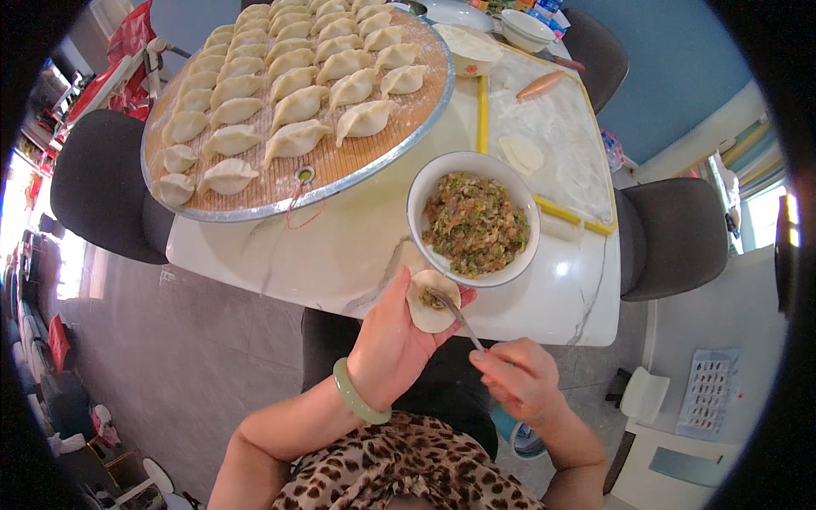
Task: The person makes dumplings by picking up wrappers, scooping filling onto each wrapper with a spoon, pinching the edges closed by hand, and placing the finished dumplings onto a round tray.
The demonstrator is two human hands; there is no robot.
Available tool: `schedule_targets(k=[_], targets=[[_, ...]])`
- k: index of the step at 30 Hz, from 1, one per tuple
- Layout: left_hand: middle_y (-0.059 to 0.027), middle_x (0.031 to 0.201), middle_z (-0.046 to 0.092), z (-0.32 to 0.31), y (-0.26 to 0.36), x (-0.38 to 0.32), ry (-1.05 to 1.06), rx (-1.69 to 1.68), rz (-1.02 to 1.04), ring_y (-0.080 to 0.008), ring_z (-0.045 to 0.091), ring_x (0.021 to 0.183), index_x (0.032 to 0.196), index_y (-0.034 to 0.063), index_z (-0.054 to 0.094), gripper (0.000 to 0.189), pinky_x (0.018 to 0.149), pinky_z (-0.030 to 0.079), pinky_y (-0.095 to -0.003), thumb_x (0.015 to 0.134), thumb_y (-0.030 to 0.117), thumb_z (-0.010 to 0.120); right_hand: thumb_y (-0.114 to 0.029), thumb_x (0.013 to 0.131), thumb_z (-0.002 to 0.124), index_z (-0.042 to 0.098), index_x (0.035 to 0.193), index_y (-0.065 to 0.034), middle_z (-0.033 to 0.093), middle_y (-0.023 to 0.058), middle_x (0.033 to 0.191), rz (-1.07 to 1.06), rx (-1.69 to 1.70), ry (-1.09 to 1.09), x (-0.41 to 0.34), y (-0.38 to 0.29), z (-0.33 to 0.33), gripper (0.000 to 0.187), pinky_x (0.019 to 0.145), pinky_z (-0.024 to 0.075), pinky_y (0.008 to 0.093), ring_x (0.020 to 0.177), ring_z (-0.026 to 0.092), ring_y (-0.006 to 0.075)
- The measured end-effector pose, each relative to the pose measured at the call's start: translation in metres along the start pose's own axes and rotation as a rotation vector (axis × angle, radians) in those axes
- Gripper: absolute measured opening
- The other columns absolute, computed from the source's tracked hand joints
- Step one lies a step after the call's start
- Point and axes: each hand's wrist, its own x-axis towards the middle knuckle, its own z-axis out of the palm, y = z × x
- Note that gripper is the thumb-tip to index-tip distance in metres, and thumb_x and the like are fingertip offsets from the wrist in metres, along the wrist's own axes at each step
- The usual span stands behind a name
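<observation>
My left hand (398,338), with a pale green bangle at its wrist, holds a round dough wrapper (433,319) on its palm and fingers. A little filling lies on the wrapper, and the bowl of a metal spoon (464,326) touches it. My right hand (519,376) grips the spoon's handle. Just beyond the wrapper stands a white bowl (417,220) of minced filling (478,223) with green bits. At the upper left, rows of folded dumplings (296,140) lie on a large round board (268,185) with a metal rim.
Right of the bowl lies a floured mat (567,146) with yellow edges, bearing flat wrappers (521,154) and a wooden rolling pin (540,85). Behind are a dough-filled container (468,51) and white bowls (528,30). Dark chairs (672,239) flank the white table (357,255).
</observation>
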Motion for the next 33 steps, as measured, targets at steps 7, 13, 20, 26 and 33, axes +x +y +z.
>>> schedule_targets(k=[7,13,20,26,33], targets=[[-0.0110,0.110,0.058,0.003,-0.004,0.001,0.059,-0.056,0.022,-0.0242,0.054,0.110,0.112,0.0014,0.051,0.045,0.090,0.042,-0.0373,0.103,0.035,0.023,-0.003,0.072,0.065,0.066,0.110,-0.0095,0.056,0.0065,0.092,-0.150,-0.236,-0.031,-0.021,0.009,0.018,0.039,0.067,0.0512,0.0295,0.080,0.060,0.0222],[-0.0120,0.126,0.053,0.004,-0.008,0.006,0.060,-0.052,0.051,-0.0249,0.055,0.113,0.134,0.0052,0.037,0.045,0.089,0.048,-0.0359,0.102,0.035,0.025,-0.005,0.072,0.067,0.068,0.106,-0.0088,0.059,0.0056,0.083,-0.183,-0.160,0.003,-0.001,-0.008,-0.040,0.035,0.065,0.0506,0.0294,0.071,0.060,0.0198],[-0.0125,0.126,0.053,0.005,-0.007,-0.003,0.161,0.086,-0.094,-0.0248,0.056,0.112,0.134,0.0051,0.037,0.048,0.091,0.047,-0.0370,0.102,0.038,0.020,-0.003,0.077,0.063,0.067,0.102,-0.0035,0.060,0.0086,0.073,0.143,0.069,-0.044,0.062,0.019,-0.083,0.025,0.059,0.0468,0.0318,0.067,0.059,0.0225],[-0.0101,0.133,0.048,0.015,0.007,0.000,0.163,0.111,-0.173,-0.0243,0.048,0.122,0.138,0.0050,0.032,0.048,0.101,0.039,-0.0373,0.102,0.036,0.022,-0.004,0.079,0.064,0.067,0.098,-0.0055,0.060,0.0085,0.073,0.093,0.031,-0.194,0.082,0.032,-0.080,0.019,0.058,0.0468,0.0341,0.065,0.058,0.0246],[-0.0083,0.137,0.044,0.013,0.012,0.006,0.160,0.075,-0.190,-0.0241,0.047,0.123,0.141,0.0081,0.027,0.049,0.101,0.038,-0.0385,0.102,0.038,0.024,-0.008,0.079,0.066,0.068,0.098,-0.0067,0.059,0.0073,0.071,0.197,0.134,-0.218,0.076,0.033,-0.076,0.019,0.057,0.0460,0.0314,0.062,0.058,0.0217]])
